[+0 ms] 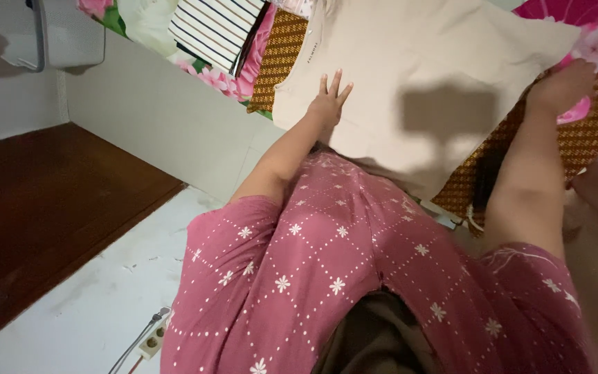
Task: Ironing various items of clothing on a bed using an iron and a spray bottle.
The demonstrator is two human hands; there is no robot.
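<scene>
Head view: left hand (328, 104) lies flat, fingers spread, on a plain beige cotton garment (423, 76) — right hand (562, 86) pinches its edge; an uneven tug could wrinkle it.

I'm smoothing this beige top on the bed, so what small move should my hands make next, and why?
Probably sweep the left hand outward across the beige garment. It lies flat with fingers spread near the left edge, while the right hand is at the right edge, apparently gripping it, over the brown patterned cloth. The middle between them looks untouched.
</scene>
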